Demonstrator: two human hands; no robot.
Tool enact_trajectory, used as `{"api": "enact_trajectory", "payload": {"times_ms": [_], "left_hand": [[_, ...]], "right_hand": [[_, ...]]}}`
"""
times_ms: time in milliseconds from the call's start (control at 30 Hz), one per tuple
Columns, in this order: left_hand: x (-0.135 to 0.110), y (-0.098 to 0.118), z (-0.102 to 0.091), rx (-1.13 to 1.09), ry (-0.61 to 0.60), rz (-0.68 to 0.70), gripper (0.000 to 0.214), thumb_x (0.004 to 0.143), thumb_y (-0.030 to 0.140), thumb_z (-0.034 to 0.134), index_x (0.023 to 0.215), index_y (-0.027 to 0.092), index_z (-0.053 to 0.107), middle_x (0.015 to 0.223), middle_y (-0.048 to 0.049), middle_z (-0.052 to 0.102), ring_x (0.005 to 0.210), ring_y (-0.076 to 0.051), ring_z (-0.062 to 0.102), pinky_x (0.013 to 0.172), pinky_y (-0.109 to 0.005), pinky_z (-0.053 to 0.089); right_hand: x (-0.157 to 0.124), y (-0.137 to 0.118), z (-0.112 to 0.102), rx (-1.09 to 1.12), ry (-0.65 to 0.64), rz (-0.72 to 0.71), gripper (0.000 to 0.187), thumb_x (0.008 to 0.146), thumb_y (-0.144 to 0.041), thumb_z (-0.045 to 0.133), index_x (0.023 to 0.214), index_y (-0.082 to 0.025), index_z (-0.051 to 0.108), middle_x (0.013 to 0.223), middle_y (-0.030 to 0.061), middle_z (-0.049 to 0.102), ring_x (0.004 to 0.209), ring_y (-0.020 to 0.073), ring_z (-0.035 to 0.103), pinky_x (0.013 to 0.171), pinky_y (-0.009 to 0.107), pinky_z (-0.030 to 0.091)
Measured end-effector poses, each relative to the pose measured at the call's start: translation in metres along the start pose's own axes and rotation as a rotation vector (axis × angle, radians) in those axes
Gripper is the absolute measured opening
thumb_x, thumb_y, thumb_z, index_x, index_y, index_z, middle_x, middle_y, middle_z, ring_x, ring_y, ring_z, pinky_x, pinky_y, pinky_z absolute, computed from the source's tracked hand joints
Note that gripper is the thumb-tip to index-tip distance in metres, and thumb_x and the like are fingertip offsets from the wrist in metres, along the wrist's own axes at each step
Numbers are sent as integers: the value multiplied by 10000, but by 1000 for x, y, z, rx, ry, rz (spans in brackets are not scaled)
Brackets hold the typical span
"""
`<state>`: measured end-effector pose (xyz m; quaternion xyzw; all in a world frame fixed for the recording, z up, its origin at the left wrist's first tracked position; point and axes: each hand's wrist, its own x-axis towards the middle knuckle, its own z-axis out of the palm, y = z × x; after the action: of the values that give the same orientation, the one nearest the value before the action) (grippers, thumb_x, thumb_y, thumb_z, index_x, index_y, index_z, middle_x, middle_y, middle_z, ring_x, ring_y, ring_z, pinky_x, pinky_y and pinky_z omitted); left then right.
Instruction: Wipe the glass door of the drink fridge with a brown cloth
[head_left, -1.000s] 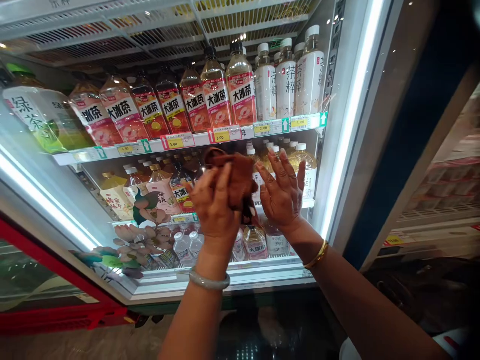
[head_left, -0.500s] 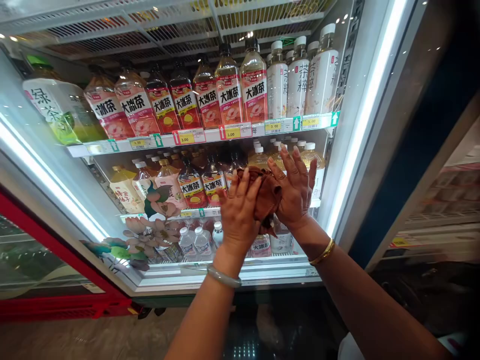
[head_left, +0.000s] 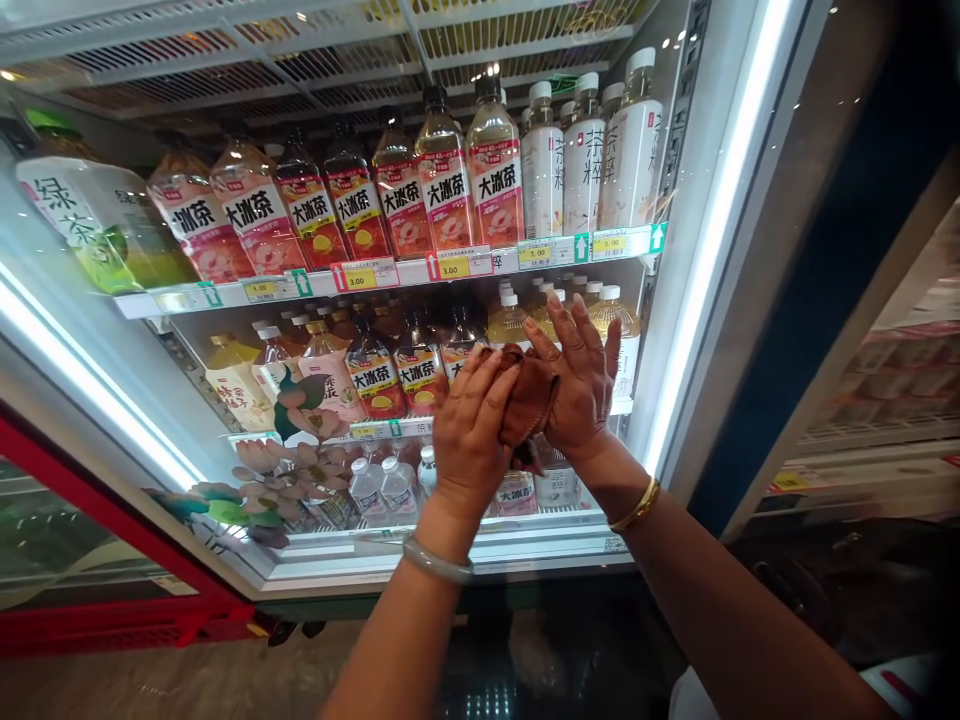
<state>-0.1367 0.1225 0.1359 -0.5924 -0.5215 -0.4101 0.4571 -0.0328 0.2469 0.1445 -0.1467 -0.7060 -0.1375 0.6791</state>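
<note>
A crumpled brown cloth (head_left: 529,398) lies against the glass door of a lit drinks fridge. My left hand (head_left: 471,425) is on the cloth's left side, fingers bent over its edge and holding it to the glass. To the right, my right hand (head_left: 581,380) has its fingers spread and appears flat on the glass, its thumb side close beside the cloth. Part of the cloth is hidden under my left fingers. A pale bangle (head_left: 438,563) circles my left wrist, a gold-coloured one (head_left: 634,506) my right.
Behind the glass, rows of iced tea bottles (head_left: 445,190) and white-labelled bottles (head_left: 583,170) fill the shelves. A flower decal (head_left: 304,405) covers the door's lower left. Bright light strips run down both sides. A red-framed cooler (head_left: 127,622) adjoins on the left.
The fridge has shifted slightly left in view. Both hands and the cloth have moved only a little, with the cloth still under my left hand.
</note>
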Motion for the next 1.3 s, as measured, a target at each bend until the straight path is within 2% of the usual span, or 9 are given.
{"api": "enact_trajectory", "payload": {"times_ms": [200,300,467,700,800,933,1033,1200,1300], "left_hand": [[19,-42,-35,123,206,-198,552,912,272,707,1426,128,567,1467,-197,599,1460,-327,496,1259,-533,367],[14,-25,-23,70,170,-166,530,915,264,705,1413,138,577,1487,-188,589,1474,-320,486,1262,-533,364],[0,5,0,-31,-47,-3,473,979,133,546,1446,204,554,1508,-133,591,1522,-244,428,1272,-473,356],[11,-27,-22,74,120,-137,527,940,321,706,1435,206,565,1513,-168,574,1510,-286,444,1261,-513,366],[7,-10,-11,48,100,-160,513,966,287,657,1461,218,541,1538,-151,554,1527,-271,417,1274,-505,345],[-2,13,5,-26,-28,-53,506,984,129,539,1484,208,519,1548,-132,551,1550,-243,379,1290,-480,320],[2,0,-4,25,-16,-49,487,988,161,571,1470,218,533,1547,-125,554,1537,-250,402,1297,-495,314],[17,-41,-33,109,124,-200,574,979,361,640,1511,198,500,1578,-121,516,1527,-272,417,1303,-466,327],[14,-35,-30,108,136,-224,592,969,341,649,1521,202,489,1596,-125,494,1524,-268,422,1304,-463,321]], "right_hand": [[1,-4,-3,-34,-35,-1,525,1032,-291,377,1552,-332,439,1614,7,488,1592,209,296,1333,582,140],[1,-3,-2,-23,-19,-7,501,1043,-299,363,1533,-314,466,1614,19,490,1593,200,290,1334,566,135],[0,0,0,-10,16,-4,453,1066,-387,417,1512,-343,488,1618,4,485,1582,172,315,1347,513,119],[1,-2,-1,42,-4,-25,524,1017,-247,421,1535,-312,471,1640,18,453,1595,218,287,1334,583,112],[1,-2,-1,24,-2,-19,513,1027,-267,418,1535,-327,466,1633,14,463,1592,210,295,1336,573,120],[0,0,0,1,14,-15,451,1052,-354,432,1496,-323,503,1607,24,500,1583,191,315,1341,541,131],[1,0,-1,3,15,-27,452,1046,-293,417,1487,-312,514,1606,24,501,1588,199,304,1334,561,148],[1,-2,-2,14,-9,-16,522,1016,-247,400,1528,-324,469,1630,5,464,1591,225,299,1321,605,162],[1,-3,-2,16,-27,-3,552,1009,-240,408,1550,-347,440,1644,-15,441,1593,225,292,1324,602,155]]}}
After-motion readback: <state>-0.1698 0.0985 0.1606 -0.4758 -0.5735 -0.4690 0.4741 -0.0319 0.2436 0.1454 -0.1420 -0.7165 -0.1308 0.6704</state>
